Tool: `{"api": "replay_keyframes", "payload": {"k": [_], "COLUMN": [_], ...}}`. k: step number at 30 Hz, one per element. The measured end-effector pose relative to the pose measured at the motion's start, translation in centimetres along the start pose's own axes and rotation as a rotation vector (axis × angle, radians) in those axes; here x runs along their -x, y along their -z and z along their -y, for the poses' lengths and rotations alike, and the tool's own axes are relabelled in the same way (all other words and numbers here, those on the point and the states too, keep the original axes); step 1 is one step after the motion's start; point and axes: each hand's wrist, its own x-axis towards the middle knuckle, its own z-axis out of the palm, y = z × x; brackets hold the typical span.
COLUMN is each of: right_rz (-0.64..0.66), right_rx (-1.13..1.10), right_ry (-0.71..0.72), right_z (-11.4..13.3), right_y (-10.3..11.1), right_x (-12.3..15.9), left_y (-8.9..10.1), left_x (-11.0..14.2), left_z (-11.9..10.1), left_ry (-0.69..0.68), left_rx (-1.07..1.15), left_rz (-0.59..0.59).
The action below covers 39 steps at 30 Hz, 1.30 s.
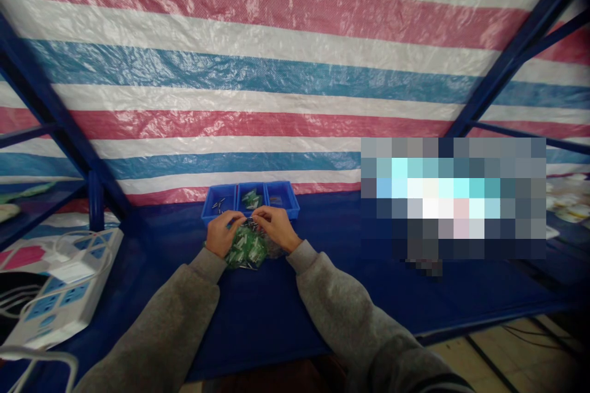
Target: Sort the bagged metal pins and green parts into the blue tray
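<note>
My left hand [222, 233] and my right hand [275, 227] meet fingertip to fingertip above a pile of small green-printed packets [249, 249]. Both are closed in a pinch. Whatever lies between the fingers is too small to make out. Small dark and silvery pieces [251, 225] show among the packets under the fingers. Just behind the hands stands a blue tray [286, 195] with three compartments. Its left compartment holds a few small metal pieces [218, 204], the middle one green packets [251, 198], and the right one some small pieces that are unclear.
A blue-covered table [262, 319] carries everything. At the left lies a white power strip [87, 295] with cables and a plug. Blue metal posts [94, 196] and a striped plastic sheet [276, 80] stand behind. A pixelated patch hides part of the right side.
</note>
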Motion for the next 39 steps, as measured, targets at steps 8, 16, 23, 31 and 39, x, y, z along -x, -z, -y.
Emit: {"api": "replay_keyframes", "payload": {"k": [8, 16, 23, 31, 39], "right_rz": [-0.052, -0.034, -0.104, -0.061, -0.060], "right_rx": [0.090, 0.123, 0.258, 0.343, 0.171], "right_ry": [0.085, 0.097, 0.082, 0.102, 0.137], "right_z": [0.4, 0.8, 0.4, 0.0, 0.5], "right_y": [-0.4, -0.5, -0.3, -0.2, -0.2], "right_x": [0.5, 0.8, 0.5, 0.5, 0.7], "left_y": [0.0, 0.2, 0.0, -0.1, 0.3], "left_x": [0.0, 0.3, 0.3, 0.3, 0.3], "left_z": [-0.1, -1.1, -1.2, -1.2, -1.8], "left_ry": [0.027, 0.062, -0.006, -0.101, 0.005], "left_rx": [-0.101, -0.153, 0.002, 0.032, 0.020], "left_rz": [0.004, -0.040, -0.042, 0.039, 0.076]}}
